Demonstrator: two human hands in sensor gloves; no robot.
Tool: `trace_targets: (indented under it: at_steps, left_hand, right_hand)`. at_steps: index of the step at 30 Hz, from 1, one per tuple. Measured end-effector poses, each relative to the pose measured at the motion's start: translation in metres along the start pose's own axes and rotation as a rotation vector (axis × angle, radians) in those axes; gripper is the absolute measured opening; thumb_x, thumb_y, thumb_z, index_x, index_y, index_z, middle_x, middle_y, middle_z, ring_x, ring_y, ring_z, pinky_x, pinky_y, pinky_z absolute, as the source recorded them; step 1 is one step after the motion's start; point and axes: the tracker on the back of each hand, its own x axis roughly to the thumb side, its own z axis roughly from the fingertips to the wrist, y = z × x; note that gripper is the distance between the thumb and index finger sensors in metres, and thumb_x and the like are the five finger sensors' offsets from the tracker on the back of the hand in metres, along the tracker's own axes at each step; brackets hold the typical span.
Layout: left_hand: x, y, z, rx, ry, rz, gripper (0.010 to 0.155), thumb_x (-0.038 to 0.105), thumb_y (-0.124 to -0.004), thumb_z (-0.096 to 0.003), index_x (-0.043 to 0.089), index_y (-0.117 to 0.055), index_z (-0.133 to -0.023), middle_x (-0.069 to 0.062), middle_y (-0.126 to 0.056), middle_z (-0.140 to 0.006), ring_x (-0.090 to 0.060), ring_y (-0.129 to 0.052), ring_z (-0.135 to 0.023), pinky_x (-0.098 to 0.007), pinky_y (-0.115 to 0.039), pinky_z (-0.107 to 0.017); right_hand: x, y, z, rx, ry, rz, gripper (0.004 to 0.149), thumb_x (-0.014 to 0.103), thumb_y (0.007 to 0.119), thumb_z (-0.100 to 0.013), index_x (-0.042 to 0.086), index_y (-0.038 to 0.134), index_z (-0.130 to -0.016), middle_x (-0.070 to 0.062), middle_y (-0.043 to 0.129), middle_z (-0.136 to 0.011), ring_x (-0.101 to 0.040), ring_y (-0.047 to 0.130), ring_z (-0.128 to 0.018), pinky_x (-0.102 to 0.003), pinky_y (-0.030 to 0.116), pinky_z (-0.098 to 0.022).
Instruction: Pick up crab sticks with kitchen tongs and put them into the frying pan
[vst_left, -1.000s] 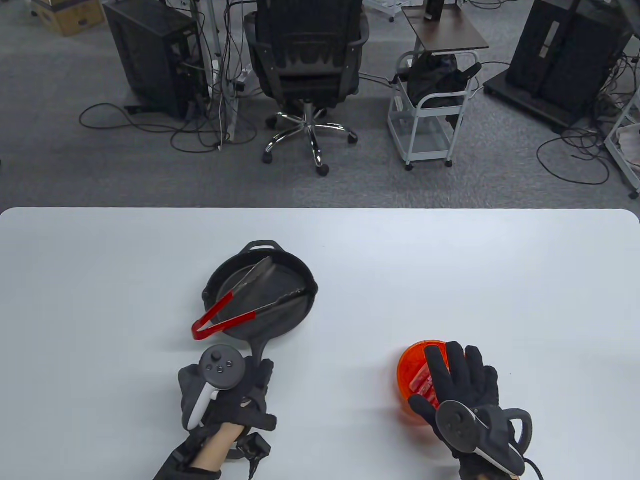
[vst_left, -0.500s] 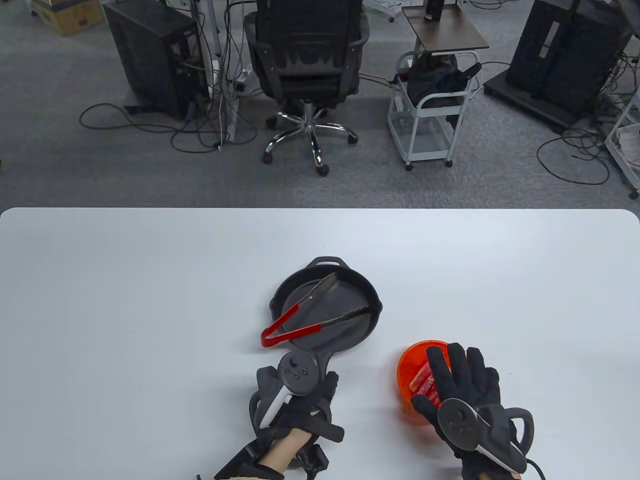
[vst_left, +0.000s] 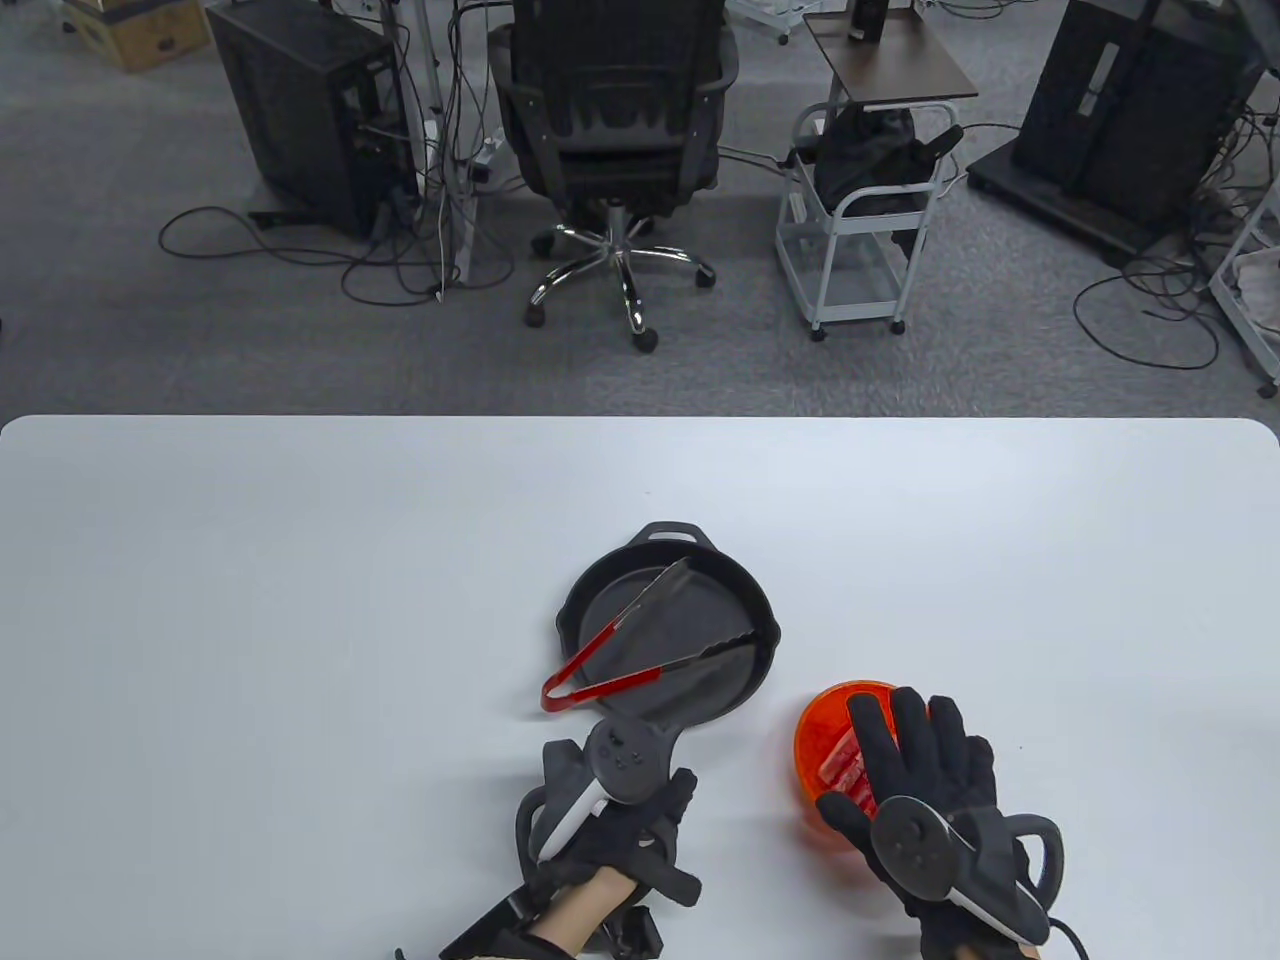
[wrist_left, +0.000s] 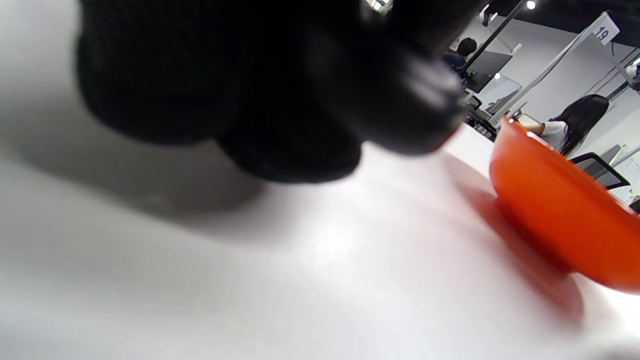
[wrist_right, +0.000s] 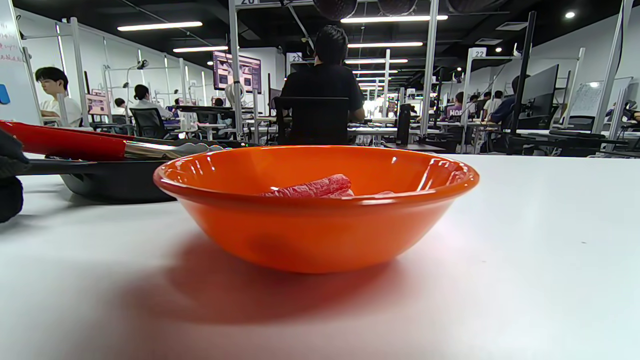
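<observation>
Crab sticks (wrist_right: 312, 188) lie in your orange bowl (vst_left: 830, 735) on the counter (vst_left: 300, 600), pink-red and glossy; only a few show over the rim in the right wrist view, and from above they show as a pale pink bundle through the bowl's near side. Your right hand (vst_left: 925, 775) lies over the bowl with fingers straight and spread, resting on its rim and holding nothing. Just left of the bowl sits the black pan (vst_left: 735, 625). Nothing is in it but the tongs (vst_left: 640, 640), which lie splayed apart, their metal tips inside the pan and their red handles sticking out over its near-left rim. Your left hand (vst_left: 620, 820) is at the pan's handle, fingers curled; the tracker hides the grip from above and the left wrist view is a dark blur, so you cannot tell for certain that it holds the handle.
</observation>
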Motion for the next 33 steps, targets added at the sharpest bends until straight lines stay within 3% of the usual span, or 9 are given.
trace_targets:
  at_steps: [4,8,13,17,21,22,24,26,33]
  left_hand:
    - [0.000,0.003,0.003,-0.027,-0.022,0.015,0.069,0.053,-0.058,-0.0676,-0.005,-0.068,-0.102,-0.006,-0.100,-0.072,-0.018,-0.110,-0.036,-0.033,-0.095,-0.025]
    - [0.003,0.016,0.014,0.030,-0.032,-0.084,0.074,0.055,-0.056,-0.0674,-0.007,-0.065,-0.106,-0.018,-0.098,-0.082,-0.029,-0.110,-0.046,-0.039,-0.093,-0.030]
    - [0.004,0.042,0.033,0.263,-0.048,-0.258,0.067,0.054,-0.058,-0.0668,0.001,-0.072,-0.104,-0.016,-0.098,-0.083,-0.032,-0.108,-0.054,-0.043,-0.092,-0.035]
    - [0.007,0.064,0.037,0.408,-0.164,-0.304,0.061,0.052,-0.061,-0.0660,0.004,-0.075,-0.101,-0.005,-0.101,-0.070,-0.024,-0.108,-0.044,-0.041,-0.092,-0.034]
    - [0.011,0.081,0.037,0.605,-0.251,-0.457,0.060,0.053,-0.060,-0.0670,0.008,-0.068,-0.105,-0.002,-0.096,-0.078,-0.022,-0.106,-0.054,-0.040,-0.091,-0.041]
    - [0.012,0.085,0.032,0.598,-0.262,-0.500,0.063,0.054,-0.060,-0.0670,0.007,-0.064,-0.109,-0.006,-0.091,-0.086,-0.028,-0.102,-0.063,-0.046,-0.088,-0.048]
    - [0.011,0.089,0.021,0.507,-0.244,-0.519,0.070,0.056,-0.061,-0.0665,0.008,-0.052,-0.117,-0.015,-0.077,-0.104,-0.042,-0.086,-0.086,-0.069,-0.067,-0.061]
    - [0.008,0.090,0.010,0.450,-0.239,-0.526,0.076,0.060,-0.061,-0.0656,0.008,-0.048,-0.119,-0.023,-0.067,-0.110,-0.048,-0.077,-0.093,-0.072,-0.063,-0.062]
    - [-0.003,0.083,-0.035,0.244,-0.113,-0.605,0.096,0.071,-0.061,-0.0616,0.002,-0.032,-0.123,-0.033,-0.047,-0.118,-0.056,-0.066,-0.098,-0.074,-0.061,-0.062]
  right_hand:
    - [0.001,0.000,0.000,0.006,-0.001,0.000,0.086,0.066,0.047,-0.051,0.026,0.010,-0.118,-0.021,0.029,-0.124,-0.053,0.029,-0.109,-0.072,0.041,-0.074]
    - [0.002,0.001,-0.001,0.010,-0.003,0.001,0.086,0.066,0.047,-0.051,0.026,0.010,-0.118,-0.021,0.029,-0.124,-0.053,0.029,-0.109,-0.072,0.041,-0.074]
    - [0.002,0.001,-0.001,0.011,-0.003,0.001,0.085,0.066,0.047,-0.052,0.026,0.010,-0.118,-0.021,0.029,-0.124,-0.053,0.030,-0.109,-0.072,0.041,-0.074]
    - [0.002,0.002,-0.001,0.013,-0.004,0.004,0.085,0.066,0.047,-0.052,0.026,0.010,-0.117,-0.021,0.029,-0.124,-0.053,0.030,-0.109,-0.072,0.041,-0.074]
    - [0.002,0.002,-0.001,0.016,0.000,0.008,0.085,0.066,0.047,-0.052,0.026,0.011,-0.118,-0.021,0.030,-0.124,-0.053,0.030,-0.109,-0.072,0.041,-0.074]
    - [0.001,0.003,-0.001,0.018,0.003,0.007,0.085,0.066,0.047,-0.052,0.026,0.011,-0.118,-0.022,0.029,-0.124,-0.053,0.030,-0.109,-0.072,0.041,-0.074]
    - [0.001,0.003,-0.001,0.019,0.005,0.007,0.085,0.066,0.047,-0.052,0.026,0.011,-0.118,-0.022,0.029,-0.124,-0.053,0.030,-0.109,-0.071,0.041,-0.074]
    - [0.001,0.003,-0.001,0.021,0.005,0.007,0.085,0.066,0.047,-0.052,0.026,0.011,-0.117,-0.022,0.030,-0.123,-0.053,0.030,-0.109,-0.072,0.041,-0.074]
    - [0.002,0.004,-0.001,0.032,0.005,0.012,0.085,0.066,0.047,-0.052,0.026,0.011,-0.118,-0.022,0.030,-0.124,-0.053,0.030,-0.109,-0.072,0.042,-0.074]
